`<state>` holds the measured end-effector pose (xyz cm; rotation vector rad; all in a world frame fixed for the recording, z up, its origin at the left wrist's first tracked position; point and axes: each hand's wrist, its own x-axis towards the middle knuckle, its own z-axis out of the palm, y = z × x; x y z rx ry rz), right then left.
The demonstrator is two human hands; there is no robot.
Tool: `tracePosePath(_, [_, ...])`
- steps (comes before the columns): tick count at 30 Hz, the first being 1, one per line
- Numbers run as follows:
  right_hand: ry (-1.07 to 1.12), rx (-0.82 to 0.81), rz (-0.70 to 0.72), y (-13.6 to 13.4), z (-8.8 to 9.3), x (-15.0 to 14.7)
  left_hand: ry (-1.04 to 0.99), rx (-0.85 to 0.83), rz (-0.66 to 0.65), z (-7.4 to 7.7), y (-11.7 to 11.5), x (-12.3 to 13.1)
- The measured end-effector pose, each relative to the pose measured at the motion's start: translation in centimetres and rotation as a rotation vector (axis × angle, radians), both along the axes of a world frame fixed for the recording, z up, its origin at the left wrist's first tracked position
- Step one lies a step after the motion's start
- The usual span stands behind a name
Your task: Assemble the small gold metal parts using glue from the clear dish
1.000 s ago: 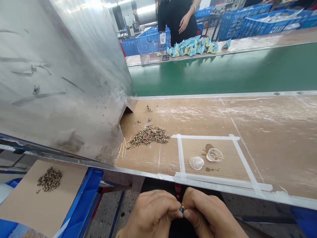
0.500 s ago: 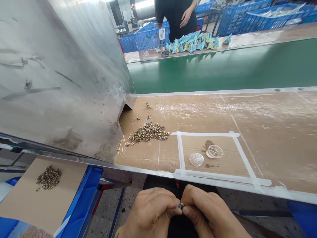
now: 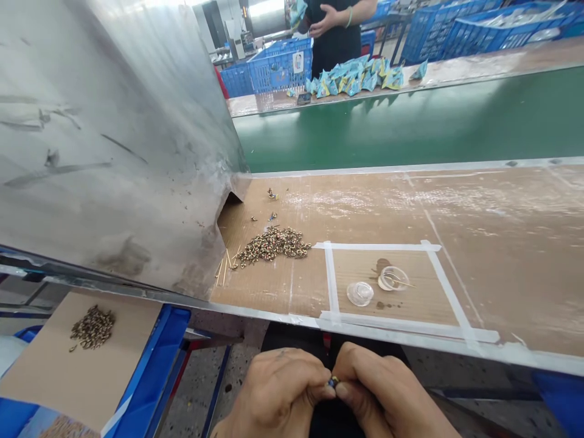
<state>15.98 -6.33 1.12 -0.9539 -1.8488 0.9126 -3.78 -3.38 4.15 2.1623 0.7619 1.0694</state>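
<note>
Head view, looking down past a bench edge: pinching one tiny blue-and-gold piece [image 3: 333, 382] between the left hand [image 3: 278, 392] and the right hand [image 3: 383, 389], both nearly closed, fingers curling in around it, fingertips meeting low over dark clothing [image 3: 328, 413], below the metal bench edge [image 3: 274, 313]. Exact shape of the piece staying too small to tell.

Spreading across the cardboard-covered bench [image 3: 502, 225], just beside a dented steel hood [image 3: 114, 152]: a heap of small gold-and-dark beads [image 3: 274, 246], with a few thin wooden sticks [image 3: 224, 267] lying at its left end. Sitting to its right, inside a square of white tape [image 3: 383, 246]: two clear plastic cups [image 3: 359, 294], the farther one [image 3: 393, 278] holding a thin stick. Resting on a cardboard sheet [image 3: 55, 365] at lower left, on a blue frame [image 3: 155, 371]: a second bead pile [image 3: 93, 327].

Running beyond the bench: a green conveyor belt [image 3: 410, 121]. Standing farther off: a co-worker [image 3: 333, 30] gesturing with both hands behind teal packets [image 3: 356, 79] and blue crates [image 3: 278, 70].
</note>
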Motion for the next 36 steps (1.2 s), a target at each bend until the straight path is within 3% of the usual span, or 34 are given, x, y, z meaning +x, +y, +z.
tracePosePath(6, [-0.014, 0.027, -0.007, 0.1, 0.2, 0.0, -0.006, 0.031, -0.005, 0.0, 0.2, 0.0])
tracePosePath(15, [-0.027, -0.041, -0.013, -0.1, 0.6, 0.0, 0.062, -0.088, -0.014, 0.3, 0.2, -0.5])
tracePosePath(24, [0.023, -0.089, -0.035, -0.1, 1.0, 0.1, 0.046, -0.101, 0.004, 1.0, 0.5, -0.7])
tracePosePath(36, [0.05, 0.0, -0.097, -0.3, 0.4, 1.1, 0.011, -0.138, 0.007, 0.6, 0.6, -0.5])
